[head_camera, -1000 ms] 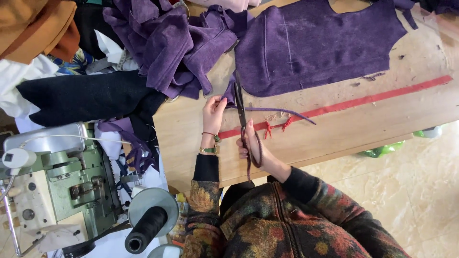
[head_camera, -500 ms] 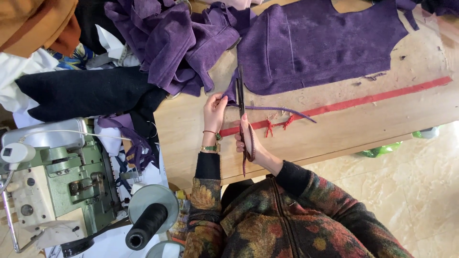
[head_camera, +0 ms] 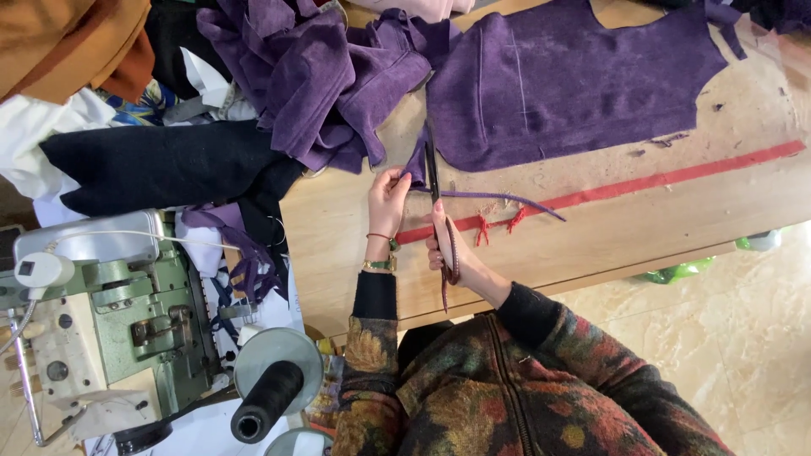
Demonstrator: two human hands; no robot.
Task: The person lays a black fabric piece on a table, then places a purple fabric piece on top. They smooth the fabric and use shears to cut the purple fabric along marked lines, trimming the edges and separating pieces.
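Two hands, right hand (head_camera: pixel 456 253) gripping scissors (head_camera: pixel 435 190), left hand (head_camera: pixel 387 198) pinching purple fabric (head_camera: pixel 574 84)

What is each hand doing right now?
Left hand: pinching the purple fabric edge.
Right hand: closed around the scissors handles.

A single head-worn camera looks steeply down from above the person's chest, close over the wooden table (head_camera: pixel 338 245) edge. The table runs upward in frame (the sewing machine (head_camera: pixel 110 321) sits at left); pale floor tiles (head_camera: pixel 726 338) show at lower right.
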